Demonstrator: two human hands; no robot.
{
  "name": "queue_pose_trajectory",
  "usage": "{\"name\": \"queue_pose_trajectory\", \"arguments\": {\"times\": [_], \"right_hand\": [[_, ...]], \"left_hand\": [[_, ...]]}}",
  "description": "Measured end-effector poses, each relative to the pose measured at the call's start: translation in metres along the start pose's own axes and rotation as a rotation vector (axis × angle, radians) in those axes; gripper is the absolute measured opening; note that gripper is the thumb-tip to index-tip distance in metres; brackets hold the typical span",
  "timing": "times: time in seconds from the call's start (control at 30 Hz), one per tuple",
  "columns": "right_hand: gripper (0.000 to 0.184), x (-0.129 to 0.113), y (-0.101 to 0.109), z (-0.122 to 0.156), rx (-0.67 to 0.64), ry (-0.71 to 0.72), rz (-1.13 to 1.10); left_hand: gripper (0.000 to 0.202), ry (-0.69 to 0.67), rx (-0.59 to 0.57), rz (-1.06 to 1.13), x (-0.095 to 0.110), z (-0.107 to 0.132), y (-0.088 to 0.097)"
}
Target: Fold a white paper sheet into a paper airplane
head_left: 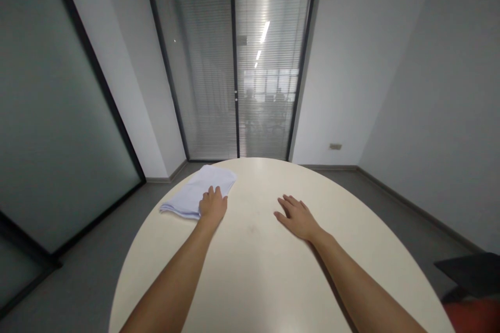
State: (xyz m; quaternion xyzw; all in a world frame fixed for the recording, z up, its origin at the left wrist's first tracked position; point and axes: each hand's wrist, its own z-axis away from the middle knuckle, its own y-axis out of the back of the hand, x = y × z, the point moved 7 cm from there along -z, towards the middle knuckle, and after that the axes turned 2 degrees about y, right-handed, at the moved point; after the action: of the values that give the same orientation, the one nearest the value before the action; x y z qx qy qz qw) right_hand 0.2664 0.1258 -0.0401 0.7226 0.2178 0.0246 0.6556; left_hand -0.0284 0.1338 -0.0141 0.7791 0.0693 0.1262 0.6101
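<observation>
A folded pale lavender cloth (203,184) lies flat at the far left of the round cream table (253,270). My left hand (213,205) rests on the cloth's near right edge, palm down, with its fingers stretched over the fabric. Whether the fingertips pinch any of it does not show; they look laid on top. To the right, my right hand (299,217) is palm down at the tabletop with its fingers extended and thumb apart. It holds nothing and is well away from the cloth.
Beyond the table stands a glazed double door (236,78) with blinds. A frosted glass panel (58,104) with a dark frame is on the left. At lower right are a black chair part (474,273) and a red seat (474,315). A wall socket (335,146) sits low on the wall.
</observation>
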Motion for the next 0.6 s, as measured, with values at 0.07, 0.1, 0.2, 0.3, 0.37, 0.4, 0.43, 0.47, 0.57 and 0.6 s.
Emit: {"name": "queue_pose_trajectory", "arguments": {"times": [0.07,0.1,0.2,0.3,0.37,0.4,0.43,0.47,0.57,0.6], "right_hand": [[0.067,-0.0007,0.0007,0.0003,0.001,0.001,-0.003],[0.067,-0.0009,0.0011,0.0005,0.003,0.0,-0.004],[0.066,-0.0011,0.0018,0.0011,0.006,-0.006,-0.008],[0.065,-0.0007,0.0018,0.0014,0.009,-0.008,-0.007],[0.066,-0.0007,0.0019,0.0014,0.009,-0.006,-0.005],[0.066,-0.0008,0.0019,0.0014,0.007,-0.004,-0.004],[0.066,-0.0009,0.002,0.0014,0.007,-0.001,-0.004],[0.066,-0.0011,0.0022,0.0013,0.008,0.003,-0.005],[0.066,-0.001,0.0024,0.001,0.012,0.008,-0.003],[0.066,-0.0008,0.0022,0.0009,0.012,0.008,-0.002]], "left_hand": [[0.042,-0.001,-0.015,-0.023,-0.0008,0.0006,0.0001],[0.039,0.001,-0.023,-0.03,-0.0013,0.0007,0.0001],[0.035,0.009,-0.036,-0.033,-0.0029,-0.0001,0.0004],[0.034,0.017,-0.043,-0.026,-0.004,-0.0018,0.001],[0.034,0.02,-0.053,-0.019,-0.004,-0.003,0.0018],[0.034,0.022,-0.06,-0.017,-0.0039,-0.0035,0.0025],[0.034,0.024,-0.066,-0.016,-0.0039,-0.0039,0.0033],[0.034,0.027,-0.072,-0.016,-0.004,-0.0043,0.0043],[0.035,0.048,-0.08,-0.026,-0.0062,-0.0053,0.0075],[0.035,0.055,-0.079,-0.031,-0.0075,-0.0056,0.0083]]}}
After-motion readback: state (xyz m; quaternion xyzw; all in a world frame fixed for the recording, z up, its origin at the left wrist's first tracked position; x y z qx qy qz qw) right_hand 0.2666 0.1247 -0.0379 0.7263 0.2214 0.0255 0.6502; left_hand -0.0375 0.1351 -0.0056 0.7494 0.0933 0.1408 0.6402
